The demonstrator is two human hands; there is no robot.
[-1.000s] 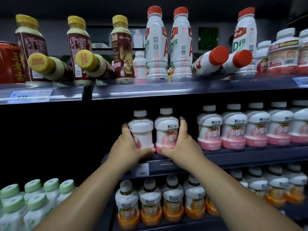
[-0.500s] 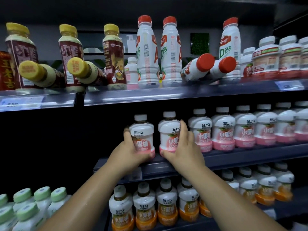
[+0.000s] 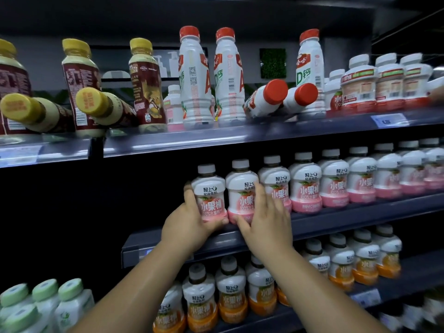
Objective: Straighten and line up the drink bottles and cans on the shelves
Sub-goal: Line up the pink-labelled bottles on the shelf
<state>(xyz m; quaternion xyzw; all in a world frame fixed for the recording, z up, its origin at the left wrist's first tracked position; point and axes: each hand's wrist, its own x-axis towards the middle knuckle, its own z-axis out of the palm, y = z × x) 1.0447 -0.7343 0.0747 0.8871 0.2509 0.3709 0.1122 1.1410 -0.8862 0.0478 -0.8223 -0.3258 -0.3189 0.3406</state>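
Note:
On the middle shelf [image 3: 336, 217] a row of white bottles with pink bases stands upright. My left hand [image 3: 187, 227] grips the leftmost pink bottle [image 3: 209, 188] from its left side. My right hand [image 3: 264, 219] holds the second pink bottle [image 3: 241, 186], fingers laid over its right side. That bottle touches the rest of the pink row [image 3: 336, 181]. On the top shelf two red-capped white bottles [image 3: 266, 98] lie tipped over, as do two yellow-capped brown bottles [image 3: 105, 109].
Upright red-capped bottles [image 3: 194, 80] and brown bottles [image 3: 146, 85] stand on the top shelf [image 3: 240, 138]. Orange-based bottles [image 3: 230, 292] fill the shelf below. Green-capped bottles [image 3: 45, 299] sit at the lower left. Left of the pink row it is dark.
Both hands slid the two pink bottles to the right until they met the rest of the row. The left bottle's label now faces front. The camera view shifted left.

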